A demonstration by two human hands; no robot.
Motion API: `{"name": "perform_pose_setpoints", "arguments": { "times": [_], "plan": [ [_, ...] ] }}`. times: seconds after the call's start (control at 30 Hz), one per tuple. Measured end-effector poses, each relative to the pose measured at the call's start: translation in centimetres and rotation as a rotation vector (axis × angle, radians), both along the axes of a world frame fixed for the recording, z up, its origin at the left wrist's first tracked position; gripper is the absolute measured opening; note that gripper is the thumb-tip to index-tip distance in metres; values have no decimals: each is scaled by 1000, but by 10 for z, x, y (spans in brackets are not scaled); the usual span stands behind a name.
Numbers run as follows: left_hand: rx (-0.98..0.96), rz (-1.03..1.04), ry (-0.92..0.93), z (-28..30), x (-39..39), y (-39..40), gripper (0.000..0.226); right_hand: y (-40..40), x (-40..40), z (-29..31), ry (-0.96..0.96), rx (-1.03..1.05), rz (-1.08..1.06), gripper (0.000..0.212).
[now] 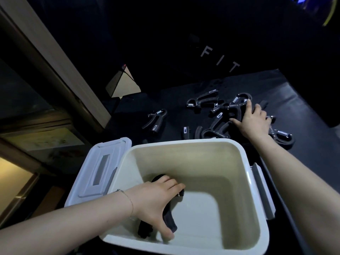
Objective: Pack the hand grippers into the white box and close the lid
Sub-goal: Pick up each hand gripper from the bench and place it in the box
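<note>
I have the white box (244, 173) open right below me on the dark desk (303, 100), its lid (99, 168) lying flat against the left side of the box, top face up, with a grey latch (263, 192) showing on the box's right wall. My left hand (158, 201) is down inside the box near its left wall, fingers and thumb curled around a black hand gripper (170, 220) that sits on or just above the box floor; I cannot tell whether it touches the bottom. A thin bracelet (128, 199) runs around that wrist.

My right hand (252, 120) is stretched out past the far rim of the box, palm down with fingers spread loosely over a black hand gripper in the pile (237, 105); the fingertips are on it, but I cannot tell whether the grip has closed. More hand grippers lie scattered on the desk beyond the box: one off alone to the left (156, 118), one further back with its spring showing (202, 101), one just behind the box rim (215, 131), and one to the right of my wrist with a bright coil spring (281, 136). Pale letters reading "FIT" (219, 60) show on the dark surface at the back.
</note>
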State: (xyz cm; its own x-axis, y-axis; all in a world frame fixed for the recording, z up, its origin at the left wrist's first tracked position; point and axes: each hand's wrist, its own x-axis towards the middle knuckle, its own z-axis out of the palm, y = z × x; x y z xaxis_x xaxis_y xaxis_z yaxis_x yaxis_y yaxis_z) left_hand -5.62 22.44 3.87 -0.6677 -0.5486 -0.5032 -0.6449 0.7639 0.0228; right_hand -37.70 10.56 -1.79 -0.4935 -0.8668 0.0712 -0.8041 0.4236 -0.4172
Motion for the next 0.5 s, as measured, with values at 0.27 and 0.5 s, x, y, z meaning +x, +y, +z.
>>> {"name": "perform_pose_setpoints", "arguments": {
  "times": [0.27, 0.5],
  "plan": [
    [-10, -17, -9, -5, 0, 4, 105, 0, 8, 9, -88, -20, -41, 92],
    [13, -6, -19, -1, -3, 5, 107, 31, -3, 25, -302, -191, -42, 91]
  ]
}}
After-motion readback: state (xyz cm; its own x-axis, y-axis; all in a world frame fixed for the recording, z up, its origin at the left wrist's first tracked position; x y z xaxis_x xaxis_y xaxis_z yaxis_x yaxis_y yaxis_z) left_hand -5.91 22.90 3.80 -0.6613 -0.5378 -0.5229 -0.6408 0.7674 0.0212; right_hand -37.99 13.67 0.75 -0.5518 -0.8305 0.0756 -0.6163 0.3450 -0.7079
